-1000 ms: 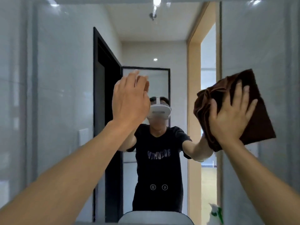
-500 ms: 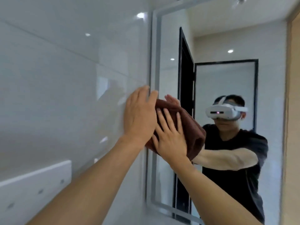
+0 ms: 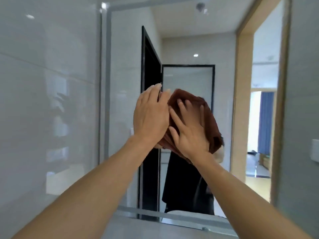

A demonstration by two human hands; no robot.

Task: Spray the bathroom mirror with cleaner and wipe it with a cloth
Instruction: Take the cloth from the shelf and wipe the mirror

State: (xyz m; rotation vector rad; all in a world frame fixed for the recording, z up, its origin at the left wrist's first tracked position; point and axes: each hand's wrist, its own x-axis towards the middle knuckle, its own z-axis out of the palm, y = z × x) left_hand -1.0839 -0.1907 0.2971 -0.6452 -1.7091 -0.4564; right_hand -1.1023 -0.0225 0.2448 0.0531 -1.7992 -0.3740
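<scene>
I see a home bathroom: glossy wall tiles point(image 3: 43, 83), a framed mirror point(image 3: 189, 40) reflecting a black-framed door point(image 3: 150, 66).

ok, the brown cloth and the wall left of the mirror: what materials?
Brown cloth: looks like soft terry or microfibre, matte, bunching into folds under the right hand. Wall: probably glazed tile or glass panel, pale grey, glossy; it shows seams and mirrors ceiling lights.

cloth point(image 3: 205, 114) on mirror point(image 3: 188, 49) | right hand point(image 3: 189, 133) on cloth | left hand point(image 3: 150, 118) just left, touching | tiled wall point(image 3: 48, 83) left of mirror
</scene>
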